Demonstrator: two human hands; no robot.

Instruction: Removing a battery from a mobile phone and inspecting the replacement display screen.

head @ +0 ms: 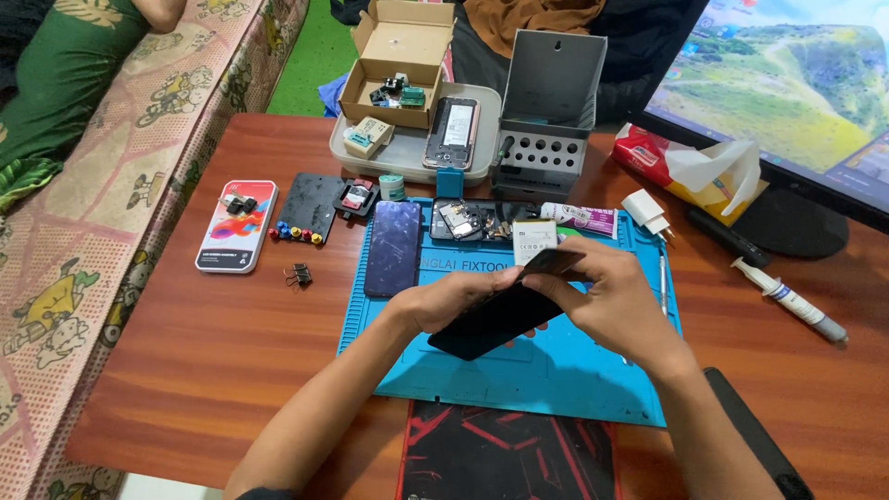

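Both my hands hold a black phone (491, 319) tilted above the blue repair mat (519, 375). My left hand (449, 298) grips its left long side from above. My right hand (607, 294) closes around its upper right end, fingers curled over the top edge. Just behind the phone on the mat lie a dark blue phone back cover (393, 246), an opened phone frame with parts (460, 220) and a white battery (534, 241).
A grey tray (344, 150) holds a cardboard box (396, 65), a small box and an opened phone. A grey screwdriver holder (544, 148), glue tube (583, 217), white charger (646, 211), tissue pack (694, 171), syringe (787, 301), monitor (787, 93), and a phone box (237, 225) surround the mat.
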